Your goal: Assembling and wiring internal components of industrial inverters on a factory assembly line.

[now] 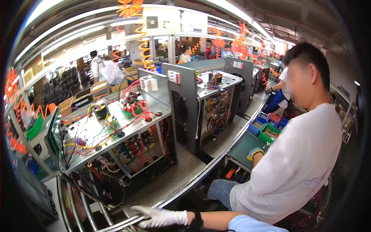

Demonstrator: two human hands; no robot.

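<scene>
My right hand (164,217), in a white glove with a dark band at the wrist, reaches in from the lower right. Its fingers are stretched out beside the metal edge rail (181,190) of the conveyor line, and I see nothing held in them. Whether it touches the rail I cannot tell. Beyond it stands an open machine chassis (116,149), with circuit boards and red, yellow and green wires on its top plate. Metal rollers (91,212) lie to the left of the hand. My left hand is out of view.
More open chassis (216,87) with grey panels stand along the line. A co-worker (290,158) in a white shirt is close on the right, by blue and green parts bins (267,132). Orange coiled hoses (143,42) hang overhead. A dark panel (36,193) leans at left.
</scene>
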